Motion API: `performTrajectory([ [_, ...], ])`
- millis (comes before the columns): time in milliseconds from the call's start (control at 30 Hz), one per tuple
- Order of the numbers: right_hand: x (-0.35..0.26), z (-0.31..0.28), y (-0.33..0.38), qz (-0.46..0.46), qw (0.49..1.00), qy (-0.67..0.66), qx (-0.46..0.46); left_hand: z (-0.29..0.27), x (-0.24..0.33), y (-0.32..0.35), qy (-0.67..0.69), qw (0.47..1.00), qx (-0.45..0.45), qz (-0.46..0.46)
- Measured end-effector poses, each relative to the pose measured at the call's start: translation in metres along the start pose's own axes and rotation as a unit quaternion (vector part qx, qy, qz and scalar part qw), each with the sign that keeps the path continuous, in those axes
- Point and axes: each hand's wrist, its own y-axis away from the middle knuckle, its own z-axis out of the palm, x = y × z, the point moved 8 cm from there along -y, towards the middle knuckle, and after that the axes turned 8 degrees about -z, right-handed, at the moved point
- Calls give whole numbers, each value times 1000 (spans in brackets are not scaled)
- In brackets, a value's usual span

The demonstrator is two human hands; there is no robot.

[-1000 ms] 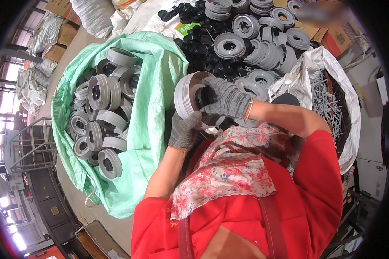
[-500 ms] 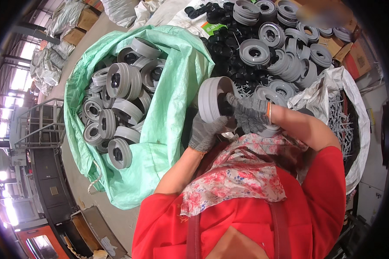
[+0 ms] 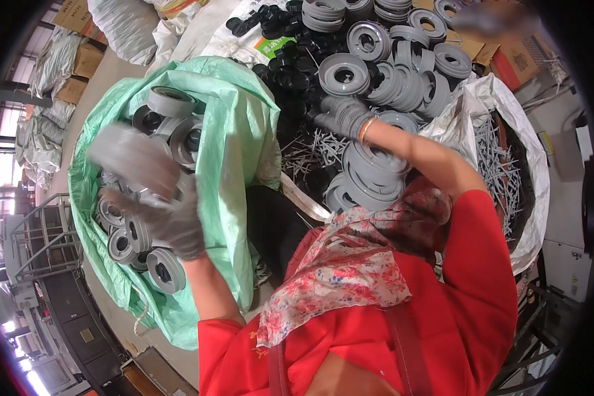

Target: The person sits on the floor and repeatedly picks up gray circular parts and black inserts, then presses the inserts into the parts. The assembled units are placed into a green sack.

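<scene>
My left hand (image 3: 168,221), in a grey knit glove, is over the green woven sack (image 3: 237,132) with fingers spread. Just beyond its fingers is a grey plastic ring part (image 3: 133,158), smeared by motion and seemingly out of the grip. More grey ring parts (image 3: 166,269) with black centres fill the sack. My right hand (image 3: 347,117), gloved too, reaches to the edge of the heap of black plastic parts (image 3: 297,63). Its fingers stretch out over them, and I see nothing held. Beside it sits a large grey ring (image 3: 344,74).
Stacked grey rings (image 3: 402,86) lie right of the black parts. Near my lap are more rings (image 3: 374,165) and loose thin grey strips (image 3: 318,148). A white sack (image 3: 538,191) of grey strips stands at the right. Cardboard boxes (image 3: 516,66) are at the back right.
My left hand has carried the grey ring part from in front of me leftward over the green sack and opened. My right hand has left that ring and moved up-left to the black parts.
</scene>
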Motion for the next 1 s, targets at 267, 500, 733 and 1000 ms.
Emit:
performTrajectory([
  [267,138,46,-48,-33,933,357,-29,124,12,71,388,806,-276,-351],
  [500,49,-7,-19,-116,980,151,58,226,-11,138,486,591,-351,-540],
  [733,-102,-25,62,-337,937,88,34,239,19,132,595,454,-289,-597],
  [1000,-112,-61,101,-222,923,214,230,193,11,153,596,477,-298,-572],
])
